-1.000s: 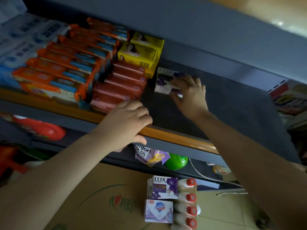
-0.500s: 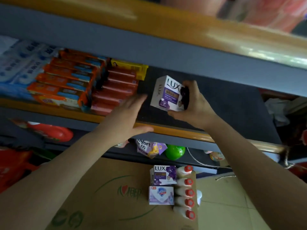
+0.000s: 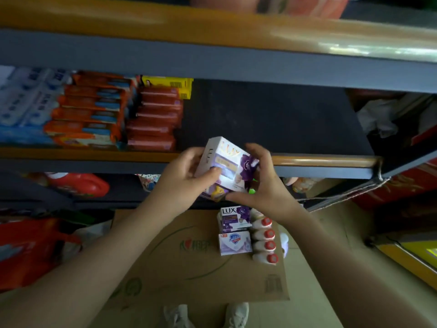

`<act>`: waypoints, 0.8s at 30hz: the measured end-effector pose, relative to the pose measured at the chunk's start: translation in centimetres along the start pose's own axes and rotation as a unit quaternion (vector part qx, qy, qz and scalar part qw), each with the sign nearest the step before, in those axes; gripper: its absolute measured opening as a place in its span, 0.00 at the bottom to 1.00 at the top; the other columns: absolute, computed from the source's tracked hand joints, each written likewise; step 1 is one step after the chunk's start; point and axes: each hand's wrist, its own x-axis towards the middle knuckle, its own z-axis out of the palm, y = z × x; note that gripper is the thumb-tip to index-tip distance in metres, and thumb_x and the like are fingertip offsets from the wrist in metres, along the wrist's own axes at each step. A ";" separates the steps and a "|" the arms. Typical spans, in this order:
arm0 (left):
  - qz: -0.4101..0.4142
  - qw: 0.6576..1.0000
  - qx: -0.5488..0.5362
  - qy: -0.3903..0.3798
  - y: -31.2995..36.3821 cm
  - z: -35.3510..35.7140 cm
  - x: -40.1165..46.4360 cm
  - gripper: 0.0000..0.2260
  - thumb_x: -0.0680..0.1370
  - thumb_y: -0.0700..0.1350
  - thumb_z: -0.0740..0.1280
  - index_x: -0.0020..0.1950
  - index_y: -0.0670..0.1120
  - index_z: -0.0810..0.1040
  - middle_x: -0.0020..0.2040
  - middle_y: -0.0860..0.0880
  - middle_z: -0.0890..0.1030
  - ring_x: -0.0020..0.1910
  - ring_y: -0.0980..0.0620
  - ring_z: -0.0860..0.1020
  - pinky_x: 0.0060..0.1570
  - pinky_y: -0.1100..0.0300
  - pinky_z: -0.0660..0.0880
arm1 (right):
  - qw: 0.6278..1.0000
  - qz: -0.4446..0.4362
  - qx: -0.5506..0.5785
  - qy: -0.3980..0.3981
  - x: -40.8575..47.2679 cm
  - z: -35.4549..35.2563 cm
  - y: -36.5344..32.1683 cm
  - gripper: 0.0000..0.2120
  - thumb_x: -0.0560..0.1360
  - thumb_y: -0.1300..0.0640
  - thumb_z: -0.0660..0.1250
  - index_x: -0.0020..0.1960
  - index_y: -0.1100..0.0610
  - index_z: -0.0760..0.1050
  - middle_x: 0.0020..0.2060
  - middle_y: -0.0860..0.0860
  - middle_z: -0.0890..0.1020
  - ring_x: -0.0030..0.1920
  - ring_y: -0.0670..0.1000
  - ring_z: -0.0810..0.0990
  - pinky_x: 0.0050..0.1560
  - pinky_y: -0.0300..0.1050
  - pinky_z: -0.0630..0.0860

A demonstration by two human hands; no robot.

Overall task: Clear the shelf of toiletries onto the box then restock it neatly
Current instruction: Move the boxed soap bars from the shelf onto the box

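Note:
A white and purple LUX soap box (image 3: 225, 165) is held in front of the shelf's front edge (image 3: 319, 160), above the cardboard box (image 3: 179, 254). My left hand (image 3: 183, 179) grips its left side, thumb on the front. My right hand (image 3: 262, 183) holds its right side and underside. On the cardboard box lie another LUX box (image 3: 233, 218), a white and purple soap box with a blue shield logo (image 3: 235, 242) and several white bottles with red caps (image 3: 263, 242). The shelf's left part holds orange boxes (image 3: 87, 112), red boxes (image 3: 155, 119), yellow boxes (image 3: 168, 84) and blue-white packs (image 3: 23, 100).
The shelf's dark right part (image 3: 272, 117) is bare. An upper shelf edge (image 3: 212, 31) overhangs. A red bottle (image 3: 78, 184) lies on the lower shelf; red packaging (image 3: 30, 249) sits at the lower left. My shoes (image 3: 205, 314) stand by the cardboard box.
My right hand lifted the LUX box off the shelf and brought it down in front of the shelf edge. My left hand left the shelf edge and took hold of the box's left side.

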 end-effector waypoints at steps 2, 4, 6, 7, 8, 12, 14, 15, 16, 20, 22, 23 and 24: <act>-0.050 0.996 -0.076 0.009 -0.9 0.1 -0.2 0.07 0.77 0.41 0.65 0.50 0.54 0.75 0.46 0.54 0.81 0.41 0.60 0.80 0.39 0.65 0.77 | 0.989 0.042 0.144 0.004 -1.3 -0.1 0.5 0.35 0.65 0.54 0.77 0.65 0.48 0.62 0.57 0.50 0.76 0.55 0.46 0.79 0.52 0.44 0.78; -0.114 0.984 -0.137 -0.002 -2.0 0.5 -0.4 0.05 0.78 0.41 0.63 0.50 0.49 0.77 0.46 0.49 0.82 0.42 0.53 0.80 0.42 0.61 0.77 | 0.969 0.068 0.236 0.007 -2.2 -0.3 1.2 0.29 0.66 0.46 0.74 0.62 0.51 0.68 0.55 0.53 0.80 0.54 0.54 0.80 0.54 0.51 0.78; -0.175 0.963 -0.206 -0.003 -2.9 1.0 -0.7 0.04 0.77 0.42 0.63 0.50 0.46 0.76 0.44 0.46 0.82 0.42 0.50 0.80 0.42 0.58 0.76 | 0.956 0.070 0.285 0.007 -2.8 -0.2 1.8 0.21 0.71 0.48 0.70 0.60 0.56 0.71 0.53 0.54 0.82 0.54 0.57 0.80 0.55 0.52 0.78; -0.196 0.952 -0.237 -0.003 -3.4 1.3 -0.8 0.04 0.77 0.42 0.63 0.50 0.45 0.76 0.43 0.46 0.82 0.41 0.51 0.80 0.42 0.58 0.75 | 0.953 0.071 0.296 0.006 -3.1 -0.1 2.0 0.20 0.72 0.48 0.68 0.59 0.57 0.72 0.53 0.55 0.82 0.54 0.57 0.80 0.54 0.50 0.78; -0.212 0.942 -0.261 -0.008 -3.6 1.5 -0.9 0.05 0.77 0.43 0.62 0.51 0.45 0.76 0.42 0.46 0.81 0.40 0.51 0.80 0.42 0.58 0.74 | 0.953 0.072 0.295 0.007 -3.2 -0.1 2.0 0.18 0.73 0.49 0.67 0.59 0.57 0.72 0.52 0.55 0.82 0.53 0.56 0.80 0.52 0.49 0.78; -0.246 0.912 -0.326 -0.040 -4.4 2.5 -1.1 0.08 0.76 0.48 0.62 0.52 0.46 0.76 0.40 0.48 0.80 0.39 0.52 0.78 0.41 0.58 0.71 | 0.967 0.079 0.240 0.025 -3.9 -0.4 1.1 0.13 0.73 0.52 0.65 0.55 0.55 0.74 0.44 0.58 0.81 0.40 0.56 0.78 0.38 0.45 0.77; -0.240 0.906 -0.338 -0.082 -4.8 2.7 -1.3 0.12 0.74 0.50 0.62 0.53 0.46 0.77 0.42 0.47 0.81 0.41 0.51 0.77 0.43 0.57 0.71 | 0.975 0.056 0.210 0.036 -4.3 -0.5 0.7 0.15 0.71 0.48 0.68 0.54 0.53 0.74 0.44 0.64 0.79 0.38 0.63 0.77 0.37 0.54 0.76; -0.228 0.910 -0.330 -0.106 -5.0 2.8 -1.4 0.13 0.74 0.50 0.62 0.55 0.46 0.76 0.44 0.47 0.81 0.43 0.50 0.78 0.46 0.56 0.72 | 0.979 0.036 0.195 0.036 -4.5 -0.6 0.5 0.17 0.70 0.45 0.70 0.54 0.52 0.74 0.46 0.65 0.79 0.41 0.66 0.77 0.40 0.60 0.76; -0.213 0.916 -0.317 -0.127 -5.3 2.9 -1.5 0.13 0.74 0.49 0.61 0.57 0.46 0.76 0.47 0.46 0.82 0.47 0.49 0.78 0.51 0.56 0.72 | 0.984 0.016 0.176 0.031 -4.8 -0.8 0.4 0.20 0.68 0.43 0.71 0.55 0.52 0.74 0.48 0.65 0.79 0.46 0.69 0.78 0.45 0.65 0.76; -0.091 0.974 -0.161 -0.130 -5.5 2.3 -1.4 0.15 0.72 0.40 0.64 0.58 0.50 0.74 0.53 0.54 0.82 0.57 0.56 0.78 0.56 0.60 0.73 | 0.998 -0.029 0.064 0.003 -6.3 -2.1 0.8 0.24 0.66 0.37 0.70 0.57 0.48 0.72 0.53 0.55 0.79 0.52 0.59 0.79 0.50 0.57 0.79; -0.040 0.984 -0.117 -0.131 -5.1 2.0 -1.3 0.19 0.69 0.35 0.67 0.57 0.52 0.72 0.50 0.61 0.82 0.53 0.63 0.78 0.50 0.68 0.74 | 0.999 -0.040 -0.008 -0.002 -7.2 -2.7 1.5 0.22 0.67 0.35 0.67 0.56 0.45 0.71 0.54 0.51 0.79 0.53 0.53 0.79 0.50 0.53 0.78; -0.019 0.984 -0.105 -0.140 -5.1 2.0 -1.2 0.21 0.68 0.34 0.67 0.56 0.51 0.71 0.49 0.63 0.82 0.51 0.64 0.78 0.48 0.69 0.74 | 0.999 -0.040 -0.024 -0.005 -7.6 -2.9 1.9 0.22 0.68 0.34 0.66 0.56 0.45 0.72 0.55 0.50 0.78 0.54 0.52 0.78 0.51 0.52 0.78; -0.005 0.984 -0.097 -0.150 -5.0 2.1 -1.2 0.21 0.67 0.32 0.68 0.55 0.50 0.71 0.48 0.63 0.81 0.50 0.64 0.78 0.48 0.69 0.74 | 0.999 -0.036 -0.023 -0.005 -8.0 -3.0 2.4 0.22 0.68 0.34 0.66 0.56 0.45 0.72 0.55 0.50 0.78 0.55 0.51 0.78 0.53 0.52 0.77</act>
